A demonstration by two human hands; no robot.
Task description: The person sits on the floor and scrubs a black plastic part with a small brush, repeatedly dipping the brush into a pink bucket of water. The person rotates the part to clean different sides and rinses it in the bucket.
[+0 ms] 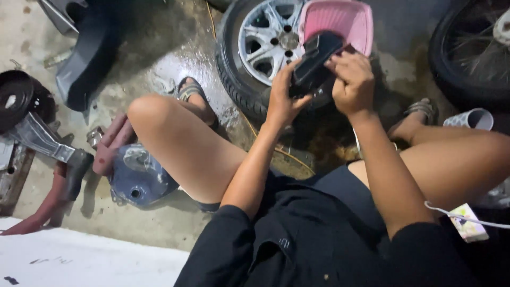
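I sit low with my knees apart and hold a black boxy plastic part (313, 61) in front of me. My left hand (281, 98) grips its lower end from the left. My right hand (351, 82) closes over its right side, fingers on its edge. Behind the part lies a car wheel (255, 48) with a silver alloy rim, flat on the wet concrete floor. A pink plastic basket (340, 18) rests on that wheel, right behind the black part.
A dark tyre (467, 53) stands at the top right, a white cup (475, 118) beside my right foot. Left of my knee lie a blue metal casing (138, 178), reddish bars (106, 146), a black disc (16, 98) and dark body panels (85, 58). A white cable (467, 218) crosses my right thigh.
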